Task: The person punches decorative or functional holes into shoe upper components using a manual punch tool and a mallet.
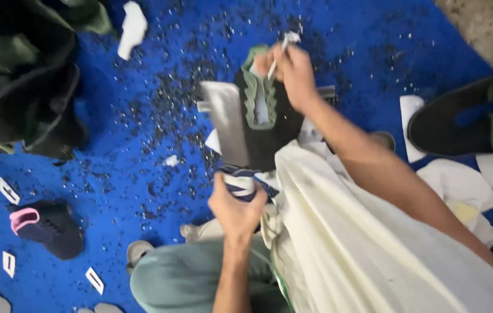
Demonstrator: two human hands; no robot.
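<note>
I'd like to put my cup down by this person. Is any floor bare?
The widest bare blue mat is at the top right, between the right hand and the black shoe, though dark crumbs speckle it. A smaller patch lies between the dark clothes and the shoe sole. Bottom left is crowded with white tags and a pink-edged shoe.
</note>
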